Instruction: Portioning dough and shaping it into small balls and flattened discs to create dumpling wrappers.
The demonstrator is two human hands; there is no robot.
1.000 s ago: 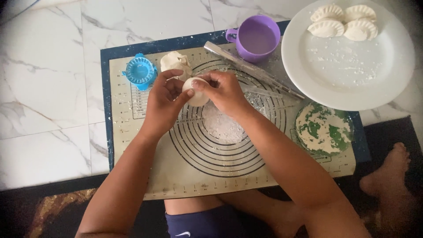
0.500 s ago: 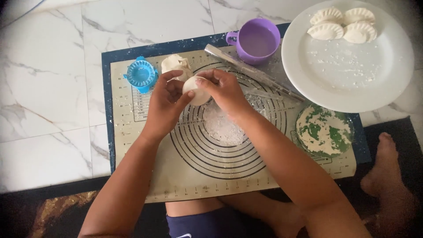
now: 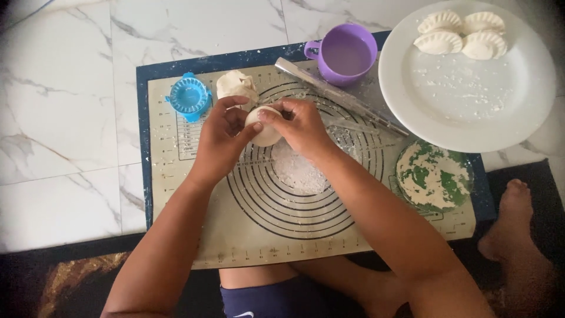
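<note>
A small round piece of white dough (image 3: 265, 125) is held between both hands above a beige baking mat (image 3: 235, 235) printed with dark rings. My left hand (image 3: 219, 138) cups the piece from the left. From the right, my right hand (image 3: 301, 125) pinches it with the fingertips. A bigger lump of dough (image 3: 235, 85) lies on the mat just behind the hands. Loose flour (image 3: 300, 168) covers the middle of the rings.
A blue dumpling press (image 3: 188, 96) sits at the mat's far left. A metal rolling pin (image 3: 341, 97) lies diagonally beside a purple mug (image 3: 346, 54). A white plate (image 3: 471, 88) carries several shaped dumplings (image 3: 459, 34). A green floured dish (image 3: 434, 176) and a bare foot (image 3: 512, 224) are at right.
Both hands have stayed in place over the mat, working the dough piece with small finger movements. The foot at right has shifted slightly.
</note>
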